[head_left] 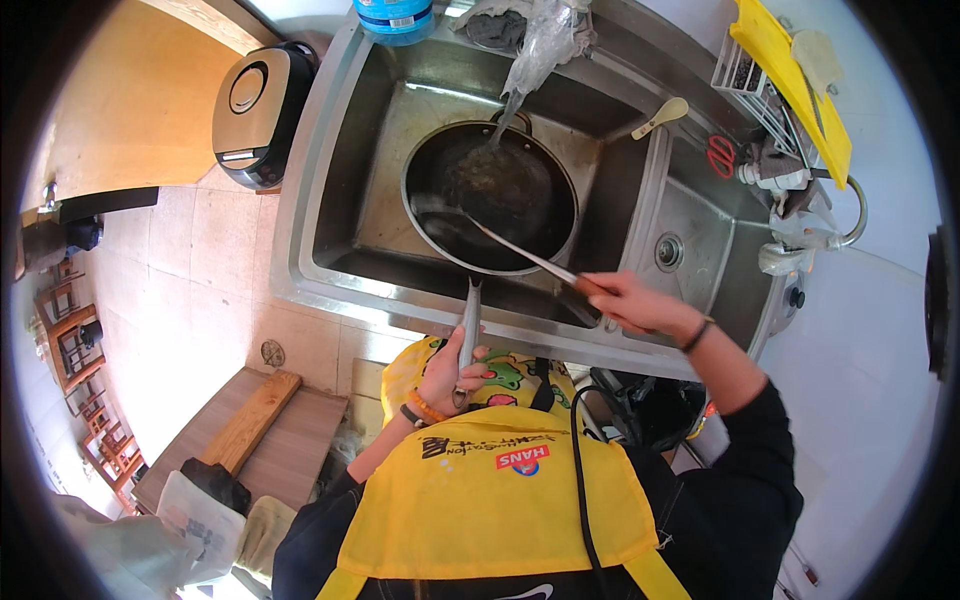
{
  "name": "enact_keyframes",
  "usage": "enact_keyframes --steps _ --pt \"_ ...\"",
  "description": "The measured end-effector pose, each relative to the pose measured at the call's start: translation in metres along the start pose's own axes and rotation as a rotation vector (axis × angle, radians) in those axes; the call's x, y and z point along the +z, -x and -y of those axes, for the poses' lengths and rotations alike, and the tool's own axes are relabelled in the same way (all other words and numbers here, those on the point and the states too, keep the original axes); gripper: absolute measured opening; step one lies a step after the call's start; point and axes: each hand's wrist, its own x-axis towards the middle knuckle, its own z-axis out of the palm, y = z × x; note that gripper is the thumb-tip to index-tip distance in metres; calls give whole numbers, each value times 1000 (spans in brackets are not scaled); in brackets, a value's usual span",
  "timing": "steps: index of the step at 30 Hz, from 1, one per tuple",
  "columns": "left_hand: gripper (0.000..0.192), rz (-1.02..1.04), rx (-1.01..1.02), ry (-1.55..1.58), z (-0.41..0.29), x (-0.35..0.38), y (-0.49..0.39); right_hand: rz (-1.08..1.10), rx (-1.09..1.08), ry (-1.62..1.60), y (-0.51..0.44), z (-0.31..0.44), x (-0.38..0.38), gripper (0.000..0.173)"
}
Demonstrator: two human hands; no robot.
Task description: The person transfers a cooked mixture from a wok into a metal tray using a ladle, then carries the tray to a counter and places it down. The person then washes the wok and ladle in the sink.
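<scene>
A dark wok (525,217) sits in the large basin of a stainless steel sink (307,292). Water (495,135) streams into it from a spout wrapped in clear plastic (536,52), and murky liquid covers part of its bottom. My left hand (442,371) grips the wok's long metal handle (471,315) at the near side. In my right hand (637,304) is the wooden grip of a long metal-shafted cooking utensil (525,255). Its far end reaches into the wok, where the head is blurred and its shape cannot be told.
A rice cooker (251,112) stands left of the sink, and a blue-labelled container (394,19) at its back edge. A spoon (664,116), red-handled scissors (721,156) and a yellow cutting board (802,90) are at the right, near the smaller basin (697,255).
</scene>
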Motion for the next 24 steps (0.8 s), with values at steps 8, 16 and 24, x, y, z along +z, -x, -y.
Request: enact_keyframes --steps 8,16,24 --pt "30 25 -12 15 -5 2 1 -357 -38 1129 49 5 -62 42" --pt "30 65 -25 65 -15 13 4 -473 -299 307 -91 -28 -2 30" --pt "31 252 -109 281 -20 13 6 -156 -426 624 50 -24 -66 34"
